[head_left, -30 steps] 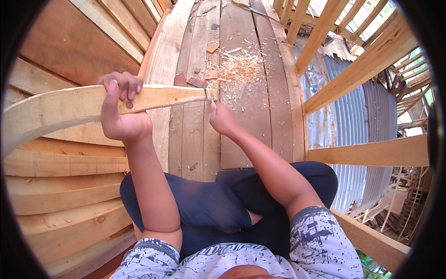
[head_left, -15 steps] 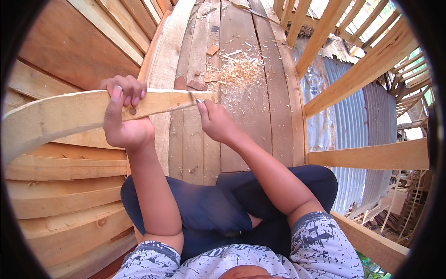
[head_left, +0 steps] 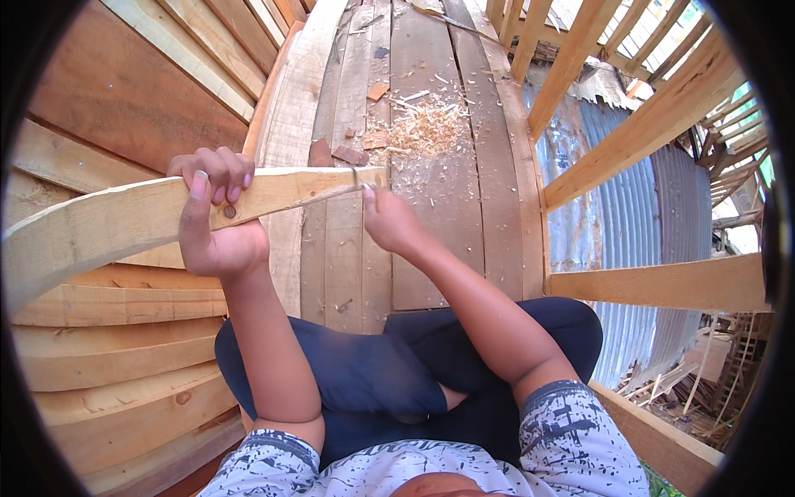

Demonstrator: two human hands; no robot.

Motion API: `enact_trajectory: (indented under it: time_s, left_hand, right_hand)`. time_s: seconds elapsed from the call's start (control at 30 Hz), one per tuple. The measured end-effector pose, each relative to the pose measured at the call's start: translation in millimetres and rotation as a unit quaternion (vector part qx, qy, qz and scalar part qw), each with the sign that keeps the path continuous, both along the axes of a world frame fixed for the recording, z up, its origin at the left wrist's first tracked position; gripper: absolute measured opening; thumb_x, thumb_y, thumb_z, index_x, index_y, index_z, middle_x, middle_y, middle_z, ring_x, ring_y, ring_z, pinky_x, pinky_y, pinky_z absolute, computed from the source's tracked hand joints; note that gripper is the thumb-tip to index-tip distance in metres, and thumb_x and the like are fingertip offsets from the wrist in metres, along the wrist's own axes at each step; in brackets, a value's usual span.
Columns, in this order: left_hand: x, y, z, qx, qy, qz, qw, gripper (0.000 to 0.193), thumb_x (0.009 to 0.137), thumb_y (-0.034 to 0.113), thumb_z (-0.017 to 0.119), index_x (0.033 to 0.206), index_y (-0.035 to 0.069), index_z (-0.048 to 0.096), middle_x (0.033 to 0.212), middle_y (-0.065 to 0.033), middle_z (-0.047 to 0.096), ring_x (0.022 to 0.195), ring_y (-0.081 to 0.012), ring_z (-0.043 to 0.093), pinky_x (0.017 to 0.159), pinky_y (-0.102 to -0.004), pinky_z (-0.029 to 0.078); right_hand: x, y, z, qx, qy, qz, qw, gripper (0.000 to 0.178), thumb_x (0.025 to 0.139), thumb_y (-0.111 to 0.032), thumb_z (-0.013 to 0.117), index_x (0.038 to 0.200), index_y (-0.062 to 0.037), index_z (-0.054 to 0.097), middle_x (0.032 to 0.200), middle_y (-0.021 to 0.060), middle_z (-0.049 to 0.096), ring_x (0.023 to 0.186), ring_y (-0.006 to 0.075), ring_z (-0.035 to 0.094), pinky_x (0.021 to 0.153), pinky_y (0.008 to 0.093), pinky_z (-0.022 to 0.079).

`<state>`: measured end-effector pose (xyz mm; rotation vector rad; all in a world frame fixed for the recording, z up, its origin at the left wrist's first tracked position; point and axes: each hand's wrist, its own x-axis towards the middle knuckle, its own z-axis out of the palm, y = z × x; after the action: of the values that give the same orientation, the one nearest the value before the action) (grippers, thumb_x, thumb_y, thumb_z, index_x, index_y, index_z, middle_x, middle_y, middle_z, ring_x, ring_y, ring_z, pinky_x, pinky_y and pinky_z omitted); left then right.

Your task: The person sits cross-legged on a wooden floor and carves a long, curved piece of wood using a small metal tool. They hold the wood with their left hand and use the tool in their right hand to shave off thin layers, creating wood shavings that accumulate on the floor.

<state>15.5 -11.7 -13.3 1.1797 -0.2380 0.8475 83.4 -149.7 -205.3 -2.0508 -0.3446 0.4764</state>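
A long curved wooden board [head_left: 298,180] crosses in front of me from the left rim and tapers to a narrow right end. My left hand [head_left: 217,207] grips it, fingers hooked over the upper edge and thumb upright against the near face. A round dark knot or plug shows beside that palm. At the narrow end, my right hand [head_left: 391,217] is closed around a thin tool [head_left: 358,180] with a slim dark tip lying against the board. Most of this tool is hidden in the fist, so its kind is unclear.
Pale wood shavings [head_left: 426,126] and several reddish-brown scraps [head_left: 351,155] lie on the plank floor [head_left: 431,248]. A plank wall [head_left: 124,298] rises at left. Wooden rails [head_left: 654,277] and corrugated metal sheets [head_left: 617,215] stand at right. My crossed legs [head_left: 356,373] are below.
My right hand has shifted slightly right and down, toward the board's tip, with the thin tool. The board's near part and my left hand have moved slightly left; the left grip stays the same.
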Motion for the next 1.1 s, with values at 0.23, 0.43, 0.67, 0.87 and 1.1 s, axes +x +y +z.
enact_trajectory:
  time_s: [0.23, 0.43, 0.67, 0.87, 1.1]
  left_hand:
    - [1.9, -5.2, 1.0, 0.010, 0.003, -0.005, 1.000, 0.019, 0.084, 0.018, 0.054, 0.080, 0.012, 0.036, 0.069, 0.0001, 0.031, 0.064, -0.0117, 0.032, 0.068, -0.0300, 0.032]
    - [-2.0, 3.3, -0.1, 0.016, 0.005, -0.013, 1.000, 0.017, 0.086, 0.018, 0.054, 0.080, 0.013, 0.038, 0.069, 0.0005, 0.031, 0.065, -0.0120, 0.032, 0.069, -0.0299, 0.031]
    - [-6.8, -2.4, 0.0, 0.013, 0.009, -0.002, 1.000, 0.014, 0.087, 0.017, 0.052, 0.081, 0.013, 0.040, 0.069, 0.0002, 0.031, 0.064, -0.0121, 0.031, 0.068, -0.0312, 0.032]
    - [-6.0, -6.8, -3.7, 0.047, -0.047, 0.001, 0.998, 0.014, 0.084, 0.011, 0.051, 0.080, 0.009, 0.039, 0.065, -0.0024, 0.034, 0.061, -0.0132, 0.032, 0.061, -0.0301, 0.033]
    - [-8.9, -3.2, 1.5, 0.055, -0.104, 0.003, 0.993, 0.013, 0.083, 0.010, 0.049, 0.079, 0.010, 0.037, 0.065, -0.0025, 0.033, 0.061, -0.0126, 0.030, 0.060, -0.0301, 0.031]
  right_hand:
    - [7.2, -12.9, 11.0, -0.006, 0.026, 0.020, 0.999, 0.047, 0.107, -0.032, 0.034, 0.101, 0.0071, 0.059, 0.092, 0.0311, 0.065, 0.093, 0.0489, 0.062, 0.087, 0.0540, 0.047]
    - [-6.5, -7.6, 33.2, 0.018, -0.022, 0.042, 0.999, 0.048, 0.107, -0.032, 0.035, 0.099, 0.0080, 0.060, 0.090, 0.0310, 0.066, 0.087, 0.0463, 0.064, 0.082, 0.0532, 0.049]
    - [43.8, -37.8, -33.2, -0.127, 0.068, 0.007, 0.990, 0.051, 0.104, -0.033, 0.040, 0.105, 0.0118, 0.064, 0.103, 0.0359, 0.065, 0.101, 0.0483, 0.063, 0.091, 0.0529, 0.048]
    - [72.4, -92.5, 31.1, -0.320, -0.023, -0.012, 0.947, 0.043, 0.097, -0.036, 0.051, 0.109, -0.0002, 0.071, 0.110, 0.0231, 0.070, 0.106, 0.0395, 0.066, 0.093, 0.0459, 0.050]
    - [84.2, -138.3, 11.4, -0.320, 0.033, 0.204, 0.925, 0.032, 0.073, -0.031, 0.086, 0.094, -0.0070, 0.078, 0.094, 0.0150, 0.074, 0.086, 0.0288, 0.070, 0.076, 0.0386, 0.054]
